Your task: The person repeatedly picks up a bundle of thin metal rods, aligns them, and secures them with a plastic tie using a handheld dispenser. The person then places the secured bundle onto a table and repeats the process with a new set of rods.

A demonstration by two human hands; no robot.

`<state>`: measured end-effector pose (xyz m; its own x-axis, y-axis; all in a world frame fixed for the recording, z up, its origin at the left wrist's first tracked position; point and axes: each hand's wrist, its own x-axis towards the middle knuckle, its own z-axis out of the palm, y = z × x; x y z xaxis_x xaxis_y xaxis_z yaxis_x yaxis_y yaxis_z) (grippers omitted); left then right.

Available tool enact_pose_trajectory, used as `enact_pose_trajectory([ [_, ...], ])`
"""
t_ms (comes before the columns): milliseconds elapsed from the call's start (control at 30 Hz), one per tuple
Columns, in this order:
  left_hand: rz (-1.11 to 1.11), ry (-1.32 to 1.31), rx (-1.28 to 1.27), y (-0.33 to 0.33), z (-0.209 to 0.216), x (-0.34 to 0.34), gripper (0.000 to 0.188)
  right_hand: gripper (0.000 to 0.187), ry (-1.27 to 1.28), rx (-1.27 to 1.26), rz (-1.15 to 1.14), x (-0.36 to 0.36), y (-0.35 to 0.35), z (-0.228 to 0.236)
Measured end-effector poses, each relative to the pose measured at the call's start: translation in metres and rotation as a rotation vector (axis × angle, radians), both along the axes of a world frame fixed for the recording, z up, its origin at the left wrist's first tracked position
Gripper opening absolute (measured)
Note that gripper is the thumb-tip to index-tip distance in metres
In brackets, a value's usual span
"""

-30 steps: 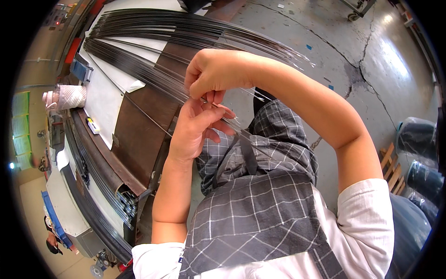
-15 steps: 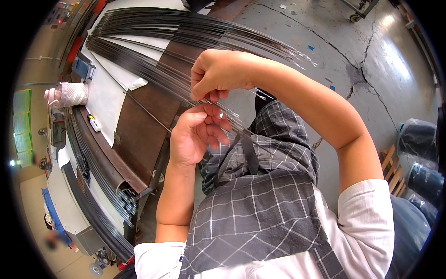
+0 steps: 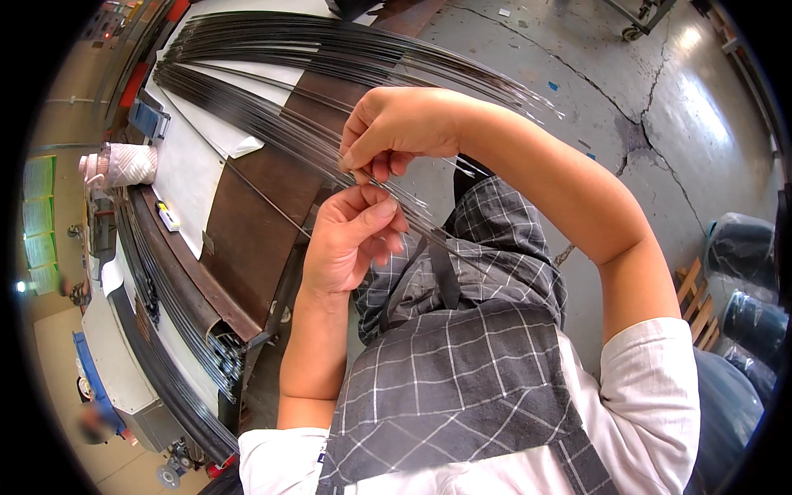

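Observation:
A bundle of long, thin dark metal rods (image 3: 247, 111) runs from the table toward my lap, the ends reaching past both hands. My right hand (image 3: 392, 132) bends down over the bundle, thumb and fingers pinched on some of the rods. Just below it, my left hand (image 3: 351, 235) is turned palm up, its thumb pressed to the index finger at the rods' edge. How many rods each hand grips is hidden by the fingers. Farther off, a second bunch of similar rods (image 3: 330, 41) fans out over the table's edge.
White paper (image 3: 186, 194) covers part of the brown table (image 3: 247, 247). A pink-and-white wrapped container (image 3: 128, 167) and a small yellow-and-white item (image 3: 167, 216) stand at the left. More rods (image 3: 219, 359) lie on a lower rack. Plastic-wrapped bundles (image 3: 742, 256) stand at the right on the cracked floor.
My left hand has risen slightly toward the right one, and its thumb has closed onto the index finger at the rods. My right hand has barely moved.

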<state>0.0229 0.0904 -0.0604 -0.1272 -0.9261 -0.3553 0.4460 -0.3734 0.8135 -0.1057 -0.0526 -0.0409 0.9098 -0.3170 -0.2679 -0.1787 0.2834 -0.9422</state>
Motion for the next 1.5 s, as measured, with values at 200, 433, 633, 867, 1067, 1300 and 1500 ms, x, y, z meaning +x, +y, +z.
enact_pose_trajectory([
  [200,-0.003,0.002,-0.005,-0.002,0.001,-0.002,0.012,0.014,0.065,-0.004,-0.035,-0.001,0.005,0.003],
  [433,-0.016,0.035,-0.022,-0.002,-0.001,-0.004,0.014,0.017,-0.023,0.132,0.033,-0.003,0.003,0.005],
  [633,0.052,0.128,0.053,-0.007,0.009,-0.023,0.018,0.025,-0.045,0.144,0.021,-0.011,-0.001,0.009],
  [867,0.172,0.273,0.053,-0.014,0.005,-0.042,0.011,0.026,-0.036,-0.098,-0.076,-0.014,-0.007,0.014],
  [1067,0.182,0.190,0.125,-0.026,0.023,-0.062,0.008,0.023,0.005,-0.119,-0.082,-0.022,-0.013,0.017],
  [1300,0.176,0.227,0.124,-0.036,0.003,-0.072,0.013,0.014,0.223,-0.433,-0.103,-0.024,-0.017,0.027],
  [1500,-0.152,0.247,0.186,-0.029,0.026,-0.057,0.029,0.020,0.438,-1.024,-0.162,-0.032,-0.024,0.012],
])
